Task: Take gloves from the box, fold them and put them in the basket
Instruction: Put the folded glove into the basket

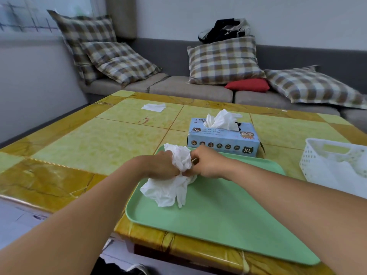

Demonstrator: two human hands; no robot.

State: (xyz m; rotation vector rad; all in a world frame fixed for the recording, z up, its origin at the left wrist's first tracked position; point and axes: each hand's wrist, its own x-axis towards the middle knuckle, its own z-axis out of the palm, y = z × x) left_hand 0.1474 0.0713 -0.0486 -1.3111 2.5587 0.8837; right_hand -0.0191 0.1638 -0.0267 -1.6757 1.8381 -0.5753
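I see both hands, left (pixel 161 165) and right (pixel 206 164), each grip bunching a white glove (pixel 168 188) over the green tray (pixel 228 215) (overhanging the worktop (pixel 89 139) edge), box (pixel 223 139) behind stuffed with gloves, basket (pixel 335 161) right.

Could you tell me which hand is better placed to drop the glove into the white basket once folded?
Probably the right hand: the basket stands on its side, the left hand farther away.
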